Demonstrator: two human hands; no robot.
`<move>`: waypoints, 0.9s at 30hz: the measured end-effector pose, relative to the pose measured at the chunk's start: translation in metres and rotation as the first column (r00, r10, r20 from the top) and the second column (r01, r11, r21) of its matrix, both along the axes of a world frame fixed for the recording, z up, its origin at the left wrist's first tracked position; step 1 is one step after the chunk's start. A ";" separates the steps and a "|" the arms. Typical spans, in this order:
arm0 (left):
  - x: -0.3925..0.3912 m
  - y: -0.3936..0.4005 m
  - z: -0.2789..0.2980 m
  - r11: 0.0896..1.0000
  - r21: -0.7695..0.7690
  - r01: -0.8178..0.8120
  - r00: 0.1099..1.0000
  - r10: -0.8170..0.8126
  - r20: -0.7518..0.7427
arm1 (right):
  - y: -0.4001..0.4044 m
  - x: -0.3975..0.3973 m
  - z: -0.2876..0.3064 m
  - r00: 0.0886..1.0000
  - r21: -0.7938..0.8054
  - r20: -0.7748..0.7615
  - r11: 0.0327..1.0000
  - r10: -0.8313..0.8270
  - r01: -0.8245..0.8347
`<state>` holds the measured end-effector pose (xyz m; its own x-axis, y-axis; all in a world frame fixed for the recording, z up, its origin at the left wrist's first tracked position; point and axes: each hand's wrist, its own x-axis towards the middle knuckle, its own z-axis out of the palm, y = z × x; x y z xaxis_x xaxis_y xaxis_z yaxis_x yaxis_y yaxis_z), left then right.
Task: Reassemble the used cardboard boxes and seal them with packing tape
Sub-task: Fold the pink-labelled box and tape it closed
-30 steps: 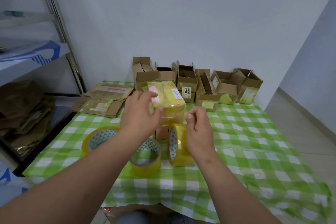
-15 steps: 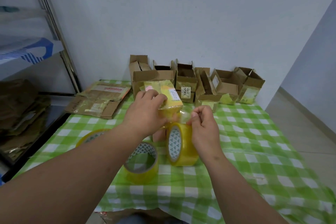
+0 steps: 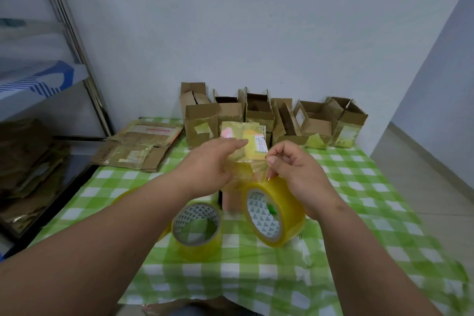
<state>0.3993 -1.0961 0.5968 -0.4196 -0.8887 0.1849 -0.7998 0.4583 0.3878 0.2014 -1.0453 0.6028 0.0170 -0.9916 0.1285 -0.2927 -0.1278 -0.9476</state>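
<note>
Yellow-taped, the small box [image 3: 243, 144] stands mid-table on the green checked cloth [image 3: 359, 187], and the left hand [image 3: 207, 169] presses flat on its top, fingers straight. Just beside it the right hand [image 3: 295, 169] pinches the tape's free end, drawn from the upright tape roll [image 3: 274, 213] (a second roll [image 3: 197, 231] lies flat nearby). Open boxes [image 3: 269, 115] line the wall.

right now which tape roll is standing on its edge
The tape roll under the right hand; the nearer-left roll lies flat.
</note>
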 end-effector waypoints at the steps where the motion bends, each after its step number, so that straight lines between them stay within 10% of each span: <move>1: 0.000 0.002 0.002 1.000 0.004 -0.007 0.998 0.007 -0.062 | 0.002 0.001 0.002 1.000 -0.004 -0.008 1.000 0.012 -0.012; 12: -0.024 0.043 0.035 0.917 0.390 0.082 0.855 0.136 -0.500 | 0.020 0.009 0.012 1.000 -0.043 0.019 0.999 0.007 -0.007; 27: -0.012 0.064 0.038 0.892 0.438 -0.112 0.681 0.389 -0.620 | 0.051 -0.009 0.000 0.962 0.077 0.263 0.992 0.073 -0.096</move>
<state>0.3873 -1.0325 0.6347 -0.0529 -0.9986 -0.0083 -0.3153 0.0088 0.9490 0.1923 -0.9945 0.6028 0.0788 -0.9956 0.0515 -0.0275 -0.0539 -0.9982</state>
